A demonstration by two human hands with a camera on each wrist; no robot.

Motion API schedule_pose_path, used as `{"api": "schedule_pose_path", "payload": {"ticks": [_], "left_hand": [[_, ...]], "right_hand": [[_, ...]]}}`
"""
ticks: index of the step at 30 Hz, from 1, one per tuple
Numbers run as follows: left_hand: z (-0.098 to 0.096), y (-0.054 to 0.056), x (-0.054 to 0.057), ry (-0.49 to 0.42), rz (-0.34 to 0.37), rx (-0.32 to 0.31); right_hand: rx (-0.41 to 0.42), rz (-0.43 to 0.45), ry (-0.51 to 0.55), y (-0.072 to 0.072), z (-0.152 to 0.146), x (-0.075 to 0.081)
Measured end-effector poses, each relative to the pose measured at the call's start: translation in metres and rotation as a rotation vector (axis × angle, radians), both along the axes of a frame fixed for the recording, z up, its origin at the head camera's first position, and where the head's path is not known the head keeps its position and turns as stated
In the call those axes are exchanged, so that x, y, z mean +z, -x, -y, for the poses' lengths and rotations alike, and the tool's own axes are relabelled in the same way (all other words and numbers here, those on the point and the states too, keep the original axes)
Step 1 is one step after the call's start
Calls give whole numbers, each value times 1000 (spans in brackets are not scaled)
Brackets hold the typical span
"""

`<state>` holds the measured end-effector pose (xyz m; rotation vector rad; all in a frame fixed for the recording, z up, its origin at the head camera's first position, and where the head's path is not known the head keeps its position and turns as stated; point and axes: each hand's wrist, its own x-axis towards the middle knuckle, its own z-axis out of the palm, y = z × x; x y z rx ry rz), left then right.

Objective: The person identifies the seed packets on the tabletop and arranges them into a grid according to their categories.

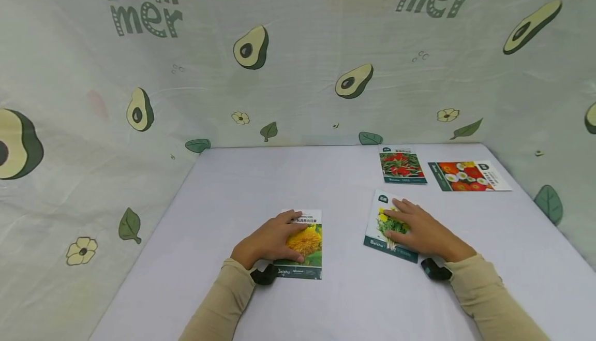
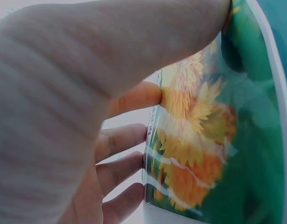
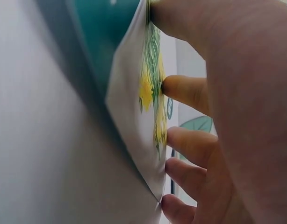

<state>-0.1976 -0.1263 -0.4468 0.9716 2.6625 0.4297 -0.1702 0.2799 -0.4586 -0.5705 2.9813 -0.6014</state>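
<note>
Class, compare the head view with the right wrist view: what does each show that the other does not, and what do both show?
Only head: the left hand touching the big-flower packet, plus the red-flower packet and mixed-flower packet.
Only right wrist: undersides of the right fingers, close up.
Both: the right hand touching the yellow-flower packet.

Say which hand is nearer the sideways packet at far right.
Right. The right hand is left of the sideways packet and nearer the camera; the left hand is much farther left, on the sunflower packet.
</note>
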Motion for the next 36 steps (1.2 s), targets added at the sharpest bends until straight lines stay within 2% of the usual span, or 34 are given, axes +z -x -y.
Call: {"api": "schedule_pose_path", "payload": {"ticks": [13,24,30,36], "left_hand": [[3,0,-1,-11,-3,4],[3,1,-1,-10,-1,-2],[4,2,-1,1,-7,1],[3,1,-2,2,5,20]], "right_hand": [[34,-9,3,-2,12,2],[70,-11,-1,-3,20,-2],[109,-30,-19,0,28,2],[116,5,-44,5,33,7]]}}
